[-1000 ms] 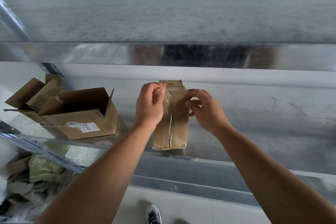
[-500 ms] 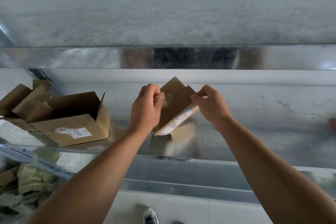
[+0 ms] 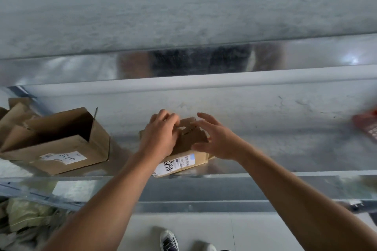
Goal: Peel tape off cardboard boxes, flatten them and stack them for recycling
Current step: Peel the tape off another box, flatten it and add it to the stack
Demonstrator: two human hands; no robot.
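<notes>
Fingers of the left hand curl over the raised flap of the small box, which lies mid-way along the metal shelf with its white label toward 6 o'clock. The right hand, at the box's 3 o'clock, has its fingers spread straight and grips nothing. At 9 o'clock, well apart, a bigger open box stands with flaps up, its inside too shadowed to tell the contents.

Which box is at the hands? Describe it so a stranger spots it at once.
On the metal shelf, look mid-front. The small box lies there, left hand gripping it, right hand open beside it. Unlike the big open box to its left, it is low, with a notched flap on top.
</notes>
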